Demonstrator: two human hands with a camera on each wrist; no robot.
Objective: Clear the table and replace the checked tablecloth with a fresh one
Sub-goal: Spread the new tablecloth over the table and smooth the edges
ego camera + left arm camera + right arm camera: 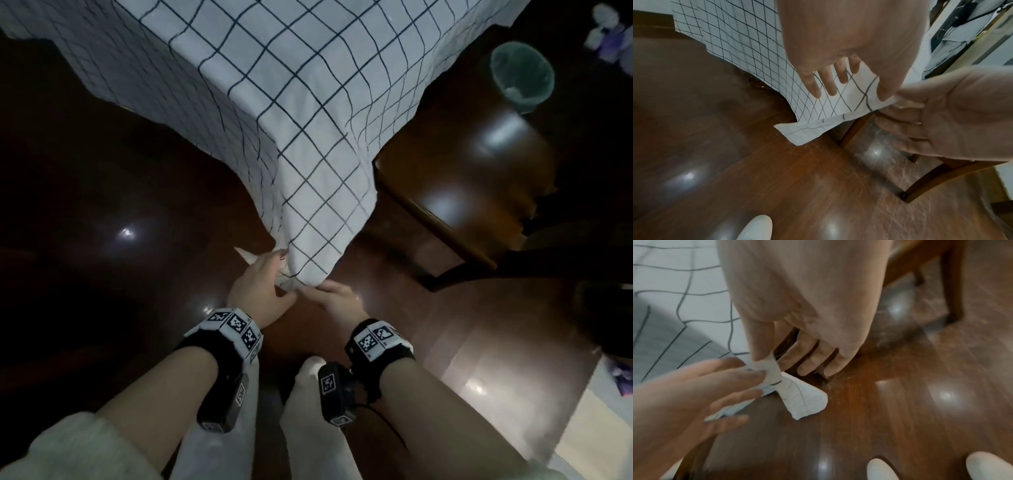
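Both hands meet at the hanging corner of the checked tablecloth [301, 144], low over the floor.

The left hand [849, 48] has its fingers [813, 84] spread nearly straight on the cloth face while its thumb nips the hem; the right hand [797, 293] pinches the same hem between thumb and forefinger, its other fingers [809, 360] extended and loose below. A folded-back tip of the cloth [803, 399] sticks out under the two grips. The tablecloth is draped over the table, its corner falling toward the dark wooden floor [102, 205]. A wooden chair [459, 178] stands just right of the corner, a lined wastebasket [522, 77] beyond it. White-slippered feet [881, 470] stand beneath the hands.
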